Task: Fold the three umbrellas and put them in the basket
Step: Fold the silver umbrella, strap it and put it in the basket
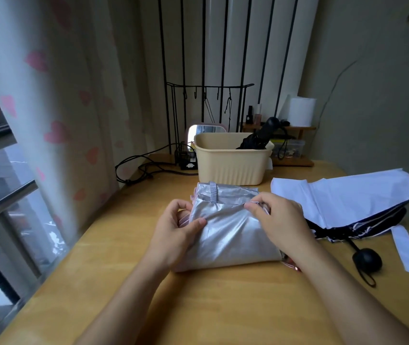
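A silver umbrella with pink edging lies collapsed on the wooden table in front of me. My left hand pinches its left side fabric, thumb on top. My right hand grips the folds on its right side. A cream ribbed basket stands behind it, with a folded black umbrella leaning inside, handle up. To the right a white umbrella with a dark lining lies loosely collapsed, its black round handle and wrist loop pointing toward me.
Black cables run along the table's back left. A small mirror stands behind the basket. A wooden shelf with bottles and a paper roll sits at the back right. Curtain and window rail lie to the left.
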